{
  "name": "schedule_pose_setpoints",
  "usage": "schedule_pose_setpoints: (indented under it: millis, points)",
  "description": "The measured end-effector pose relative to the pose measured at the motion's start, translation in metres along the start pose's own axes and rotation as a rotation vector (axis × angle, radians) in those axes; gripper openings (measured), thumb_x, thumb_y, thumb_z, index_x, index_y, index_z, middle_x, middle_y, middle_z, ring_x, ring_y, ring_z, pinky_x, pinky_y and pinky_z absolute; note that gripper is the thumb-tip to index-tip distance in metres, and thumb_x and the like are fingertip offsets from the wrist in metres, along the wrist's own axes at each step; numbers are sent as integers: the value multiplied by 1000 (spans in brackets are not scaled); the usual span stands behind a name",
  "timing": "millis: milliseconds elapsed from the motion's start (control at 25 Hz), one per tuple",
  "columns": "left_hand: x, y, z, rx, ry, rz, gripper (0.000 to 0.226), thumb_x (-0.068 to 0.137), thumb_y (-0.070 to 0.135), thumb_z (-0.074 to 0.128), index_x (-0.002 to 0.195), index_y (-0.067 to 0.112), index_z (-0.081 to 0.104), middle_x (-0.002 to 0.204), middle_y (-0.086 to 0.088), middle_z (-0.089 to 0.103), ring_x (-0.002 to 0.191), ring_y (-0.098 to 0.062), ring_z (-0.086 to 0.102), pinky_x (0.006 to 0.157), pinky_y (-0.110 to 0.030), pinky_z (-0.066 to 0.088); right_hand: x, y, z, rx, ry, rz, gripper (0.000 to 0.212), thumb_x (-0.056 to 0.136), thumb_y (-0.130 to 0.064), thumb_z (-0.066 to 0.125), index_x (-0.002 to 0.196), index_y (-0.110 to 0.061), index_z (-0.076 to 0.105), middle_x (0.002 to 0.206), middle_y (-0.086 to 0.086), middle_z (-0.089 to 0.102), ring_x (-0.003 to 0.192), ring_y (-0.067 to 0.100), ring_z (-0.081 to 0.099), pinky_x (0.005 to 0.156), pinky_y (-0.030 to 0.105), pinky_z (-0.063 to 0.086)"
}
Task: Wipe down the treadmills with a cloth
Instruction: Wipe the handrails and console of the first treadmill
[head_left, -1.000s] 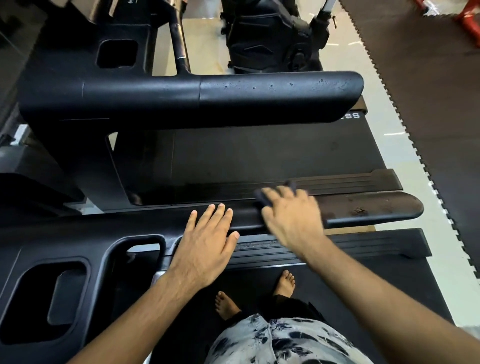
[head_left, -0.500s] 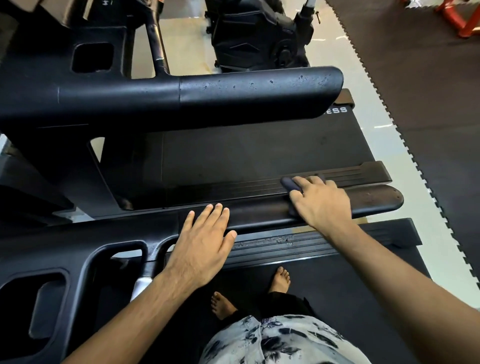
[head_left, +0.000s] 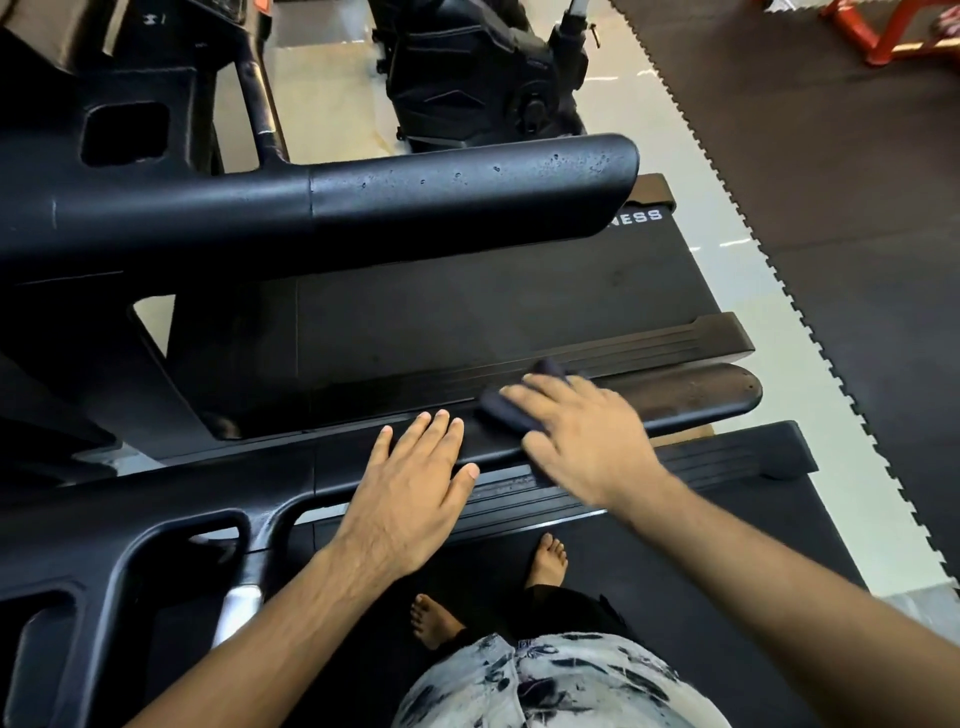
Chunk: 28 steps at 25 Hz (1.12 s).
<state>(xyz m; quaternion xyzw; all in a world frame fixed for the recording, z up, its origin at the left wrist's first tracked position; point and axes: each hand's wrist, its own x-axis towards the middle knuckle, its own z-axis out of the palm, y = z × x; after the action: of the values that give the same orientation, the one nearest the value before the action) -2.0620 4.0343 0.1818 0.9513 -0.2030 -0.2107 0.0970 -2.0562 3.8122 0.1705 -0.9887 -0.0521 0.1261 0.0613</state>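
Take the long black handrail (head_left: 691, 392) in front of you as your landmark: it runs across the view from the console frame (head_left: 130, 551) at far left to its rounded end at the right. Your left hand (head_left: 410, 478) lies flat on the rail near its middle, fingers straight and close together, thumb spread toward the right, holding nothing. Just to the right of it, your right hand (head_left: 582, 436) presses down on a dark cloth (head_left: 511, 408), which sits on top of the rail and sticks out from under your fingertips on their left side; the fingers are spread over it and the hand is blurred, so you cannot tell how firmly the thumb curls around the cloth. The two hands are near each other but not touching. Beyond the rail lies the next treadmill's belt (head_left: 493, 306), with white letters near its far right corner, and over it a thick black handrail (head_left: 467, 192) speckled with droplets. Below your rail, your bare feet (head_left: 548, 558) stand on your own treadmill's belt (head_left: 691, 525). Right of the rail's end, pale tiled floor (head_left: 852, 467) meets dark mats (head_left: 857, 182) with a toothed edge.
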Motion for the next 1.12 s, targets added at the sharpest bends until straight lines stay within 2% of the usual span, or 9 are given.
schedule_pose_setpoints:
  millis: [120, 200, 280, 440, 560, 720, 880, 1000, 1120]
  points:
    - [3, 8, 1, -26, 4, 16, 60, 102, 50, 18, 155, 23, 10, 163, 6, 7, 150, -8, -1, 123, -40, 0, 18, 36, -15, 21, -1, 332, 47, 95, -44, 33, 139, -34, 46, 141, -1, 54, 122, 31, 52, 98, 43, 44]
    - [6, 15, 2, -16, 6, 21, 60, 102, 50, 18, 155, 23, 10, 163, 6, 7, 150, -8, -1, 123, -41, 0, 9, 19, -5, -83, 65, 194, 53, 91, -45, 25, 136, -33, 49, 137, 0, 57, 118, 31, 55, 95, 42, 45]
    - [11, 23, 3, -12, 10, 32, 60, 102, 50, 18, 155, 23, 10, 163, 6, 7, 150, -9, -1, 123, -41, 1, -1, 26, 2, -35, -9, 41, 58, 88, -47, 22, 140, -36, 48, 144, -6, 53, 123, 27, 54, 97, 42, 46]
    - [18, 35, 5, -31, -1, 49, 60, 102, 49, 18, 155, 22, 10, 163, 5, 7, 150, -9, -1, 123, -40, 0, 12, 73, -9, -92, 77, 355, 59, 87, -48, 16, 129, -32, 54, 132, -1, 60, 113, 30, 57, 91, 42, 48]
    - [25, 45, 5, -27, 0, 63, 60, 102, 49, 19, 155, 22, 10, 163, 5, 7, 150, -9, -1, 123, -41, 0, -7, 43, 5, -67, 50, 107, 60, 86, -46, 23, 135, -32, 53, 138, -2, 58, 115, 28, 57, 92, 43, 49]
    - [33, 59, 6, -29, -24, 87, 60, 102, 50, 17, 155, 23, 8, 163, 7, 5, 149, -7, -3, 123, -40, 0, 4, 101, -9, -45, 67, 353, 64, 83, -48, 12, 130, -31, 52, 133, -3, 59, 111, 29, 57, 89, 44, 48]
    - [44, 72, 7, -7, -19, 110, 61, 102, 51, 14, 156, 23, 9, 163, 7, 6, 149, -7, -2, 123, -39, 1, -15, 85, -4, -4, 78, 127, 56, 86, -43, 29, 135, -34, 54, 141, -5, 57, 116, 28, 56, 94, 42, 48]
    - [50, 83, 7, -29, -40, 123, 60, 102, 49, 18, 155, 23, 8, 163, 7, 5, 149, -6, -2, 123, -37, 0, -2, 129, -20, 1, 108, 440, 56, 88, -42, 20, 131, -32, 54, 135, -1, 58, 114, 29, 56, 94, 40, 47]
    - [58, 94, 8, -12, -26, 137, 61, 102, 49, 19, 156, 22, 9, 163, 6, 6, 149, -7, 0, 123, -37, 2, -15, 96, -5, 6, 101, 169, 62, 84, -45, 18, 133, -32, 53, 139, -3, 57, 114, 27, 56, 94, 42, 47]
